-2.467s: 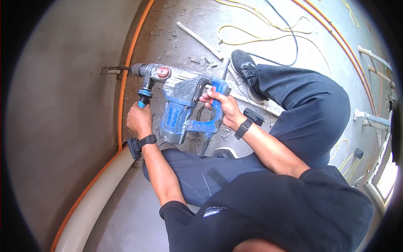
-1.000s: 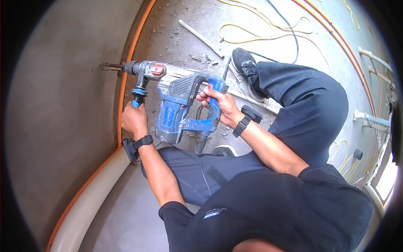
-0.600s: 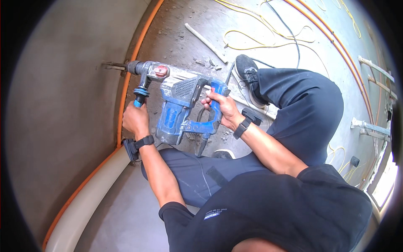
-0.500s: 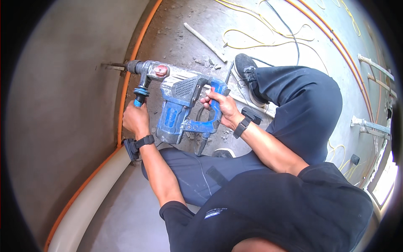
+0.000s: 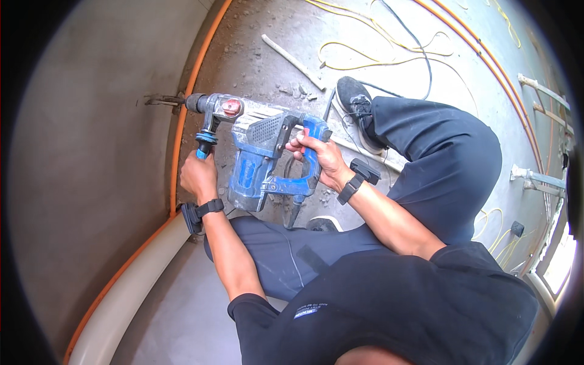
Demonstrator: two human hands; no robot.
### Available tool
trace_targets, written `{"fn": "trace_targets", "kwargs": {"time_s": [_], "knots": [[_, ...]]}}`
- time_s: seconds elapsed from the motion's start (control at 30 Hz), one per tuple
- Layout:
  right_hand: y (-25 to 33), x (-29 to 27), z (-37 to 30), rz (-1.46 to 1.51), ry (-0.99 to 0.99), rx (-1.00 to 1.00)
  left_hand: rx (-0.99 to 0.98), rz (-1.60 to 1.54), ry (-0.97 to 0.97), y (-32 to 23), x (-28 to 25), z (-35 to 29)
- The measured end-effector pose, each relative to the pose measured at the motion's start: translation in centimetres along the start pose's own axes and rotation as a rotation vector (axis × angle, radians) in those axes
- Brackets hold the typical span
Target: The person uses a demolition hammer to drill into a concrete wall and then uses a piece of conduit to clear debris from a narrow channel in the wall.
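Note:
A blue and grey rotary hammer, dusty and scuffed, lies sideways in front of me, its front pointing left at the grey wall. Its bit meets the wall at a dark, chipped slot; the tip's depth I cannot tell. My left hand is closed round the black and blue side handle below the chuck. Around the blue rear handle wraps my right hand, with fingers at the red trigger. Each wrist wears a black strap with a small black device.
An orange pipe runs along the wall's foot, passing under the bit. A thick cream pipe lies at lower left. Rubble, a short pale pipe and loose yellow cable lie on the floor. My bent leg is at right.
The rotary hammer and both hands sit very slightly further right and lower in the picture. More of the chipped slot shows around the bit. Both grips are unchanged.

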State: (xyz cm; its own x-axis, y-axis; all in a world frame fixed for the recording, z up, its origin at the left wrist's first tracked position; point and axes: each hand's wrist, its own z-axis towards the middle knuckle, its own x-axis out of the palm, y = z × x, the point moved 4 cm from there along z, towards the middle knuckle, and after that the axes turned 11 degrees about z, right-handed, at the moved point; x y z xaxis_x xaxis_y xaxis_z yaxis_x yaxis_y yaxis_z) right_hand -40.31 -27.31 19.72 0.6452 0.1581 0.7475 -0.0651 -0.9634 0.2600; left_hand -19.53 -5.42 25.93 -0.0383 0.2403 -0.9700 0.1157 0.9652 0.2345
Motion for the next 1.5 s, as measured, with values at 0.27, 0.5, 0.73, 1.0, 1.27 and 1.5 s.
{"fn": "trace_targets", "kwargs": {"time_s": [0.27, 0.5, 0.73, 1.0, 1.27, 1.5], "knots": [[-0.2, -0.4, 0.1, 0.018, -0.007, 0.002, -0.016, 0.038, 0.063, -0.1, -1.2, -0.2], [-0.1, -0.3, 0.3, -0.004, -0.004, 0.009, -0.020, 0.042, 0.047, -0.1, -1.7, -0.5], [-0.4, -0.6, 0.2, 0.009, -0.045, 0.013, -0.052, 0.061, 0.009, 0.1, -1.6, -0.7], [-0.2, -0.2, 0.4, -0.021, 0.019, 0.014, -0.003, 0.002, -0.037, 0.3, -0.6, -0.4], [-0.4, -0.7, -0.3, 0.016, -0.083, 0.003, 0.031, 0.034, 0.016, -0.3, -0.5, 0.1], [-0.3, -0.7, 0.1, -0.015, -0.019, -0.022, 0.016, 0.011, -0.037, -0.2, -1.1, -0.3]]}}
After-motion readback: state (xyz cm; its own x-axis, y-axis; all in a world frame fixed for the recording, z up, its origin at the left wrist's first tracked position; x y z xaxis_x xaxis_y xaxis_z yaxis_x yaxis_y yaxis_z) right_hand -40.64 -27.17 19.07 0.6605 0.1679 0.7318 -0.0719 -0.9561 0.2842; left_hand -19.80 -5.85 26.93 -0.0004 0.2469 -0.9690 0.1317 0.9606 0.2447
